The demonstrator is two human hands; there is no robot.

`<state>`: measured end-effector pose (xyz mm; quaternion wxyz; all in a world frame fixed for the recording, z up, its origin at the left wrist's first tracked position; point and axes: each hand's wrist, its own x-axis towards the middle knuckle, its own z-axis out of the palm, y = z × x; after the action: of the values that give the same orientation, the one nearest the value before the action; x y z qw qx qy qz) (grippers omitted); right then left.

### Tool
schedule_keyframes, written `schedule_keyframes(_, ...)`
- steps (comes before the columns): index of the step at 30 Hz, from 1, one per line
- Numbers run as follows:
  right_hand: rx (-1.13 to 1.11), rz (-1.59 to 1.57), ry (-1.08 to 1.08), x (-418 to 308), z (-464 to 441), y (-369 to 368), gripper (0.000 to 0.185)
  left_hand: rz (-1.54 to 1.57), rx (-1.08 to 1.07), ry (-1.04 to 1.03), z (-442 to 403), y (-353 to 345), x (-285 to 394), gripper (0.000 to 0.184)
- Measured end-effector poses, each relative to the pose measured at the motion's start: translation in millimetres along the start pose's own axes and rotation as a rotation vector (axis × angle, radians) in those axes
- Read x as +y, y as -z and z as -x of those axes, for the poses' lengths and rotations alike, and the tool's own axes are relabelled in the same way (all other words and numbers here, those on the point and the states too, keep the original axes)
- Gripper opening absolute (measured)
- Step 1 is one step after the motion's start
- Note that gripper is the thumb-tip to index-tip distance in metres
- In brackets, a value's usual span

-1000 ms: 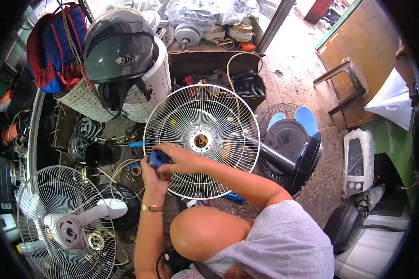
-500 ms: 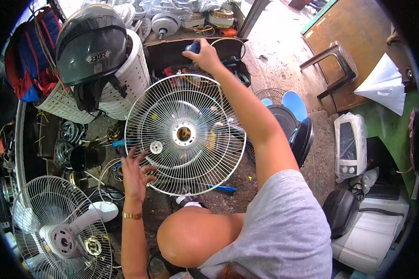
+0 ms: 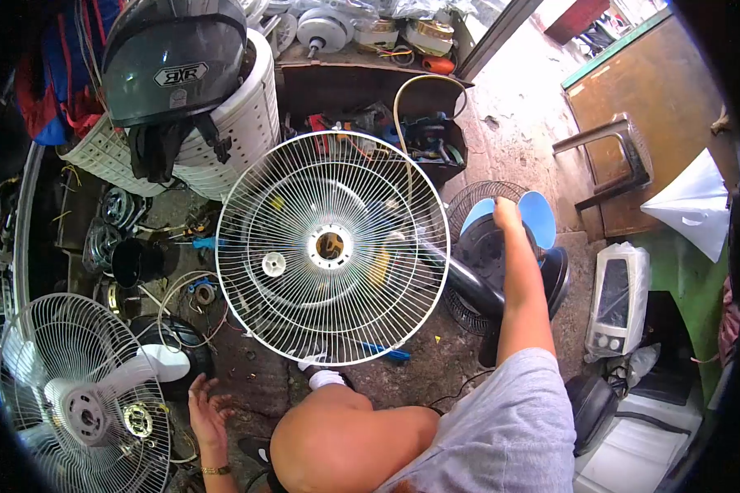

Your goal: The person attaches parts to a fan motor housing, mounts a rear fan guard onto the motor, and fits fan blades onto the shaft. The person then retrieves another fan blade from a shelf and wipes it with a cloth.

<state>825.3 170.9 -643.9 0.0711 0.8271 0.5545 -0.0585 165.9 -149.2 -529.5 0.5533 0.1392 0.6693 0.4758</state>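
Observation:
My right hand (image 3: 508, 215) is stretched out to the right with its fingers curled closed, over a dark round fan part (image 3: 481, 251) beside light-blue fan blades (image 3: 537, 220). What it grips, if anything, is hidden. My left hand (image 3: 209, 417) hovers low at the left, fingers apart and holding nothing, near the white fan with its wire guard (image 3: 82, 411). Between my arms lies a large round white wire fan guard (image 3: 337, 329). A small white knob-like part (image 3: 274, 264) shows on its left side.
A black tube-shaped part (image 3: 475, 286) lies right of the guard. Behind it stands an open dark box (image 3: 370, 94) of tools. A helmet (image 3: 177, 70) rests on white baskets (image 3: 247, 140) at the left. A blue-handled tool (image 3: 386, 353) is on the floor near my foot.
My right hand has swung from the dark box, where it held a dark blue object, to the dark fan parts at right. The left hand has drawn back from the guard, down and left.

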Motion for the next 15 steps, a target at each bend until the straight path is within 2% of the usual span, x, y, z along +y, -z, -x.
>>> schedule_keyframes(3, 0.08, -0.043, -0.014, -4, -6, -28, 0.026, 0.009, 0.051, 0.042, 7, 10, -1, 0.051)
schedule_keyframes(5, -0.127, 0.215, -0.198, -32, 4, 8, 0.043, -0.002, 0.089, 0.049, 12, 16, 0, 0.05)
schedule_keyframes(6, -0.131, 0.218, -0.185, -42, 7, 21, 0.043, 0.001, 0.102, 0.052, 14, 22, -1, 0.05)
schedule_keyframes(8, -0.419, 0.295, -0.259, -55, 6, 38, 0.061, 0.039, 0.134, 0.019, 18, 33, -4, 0.049)
schedule_keyframes(9, -0.455, 0.277, -0.289, -52, -2, 31, 0.071, 0.023, 0.172, 0.035, 21, 36, -2, 0.049)
schedule_keyframes(12, -0.436, 0.228, -0.295, -37, -12, 15, 0.077, 0.002, 0.195, 0.023, 25, 48, -2, 0.048)
schedule_keyframes(14, -0.541, 0.166, -0.226, -26, -17, 21, 0.065, -0.005, 0.231, 0.029, 30, 49, 3, 0.047)
schedule_keyframes(15, -0.552, 0.217, -0.147, -28, -16, 36, 0.066, -0.021, 0.23, 0.02, 32, 47, 9, 0.047)
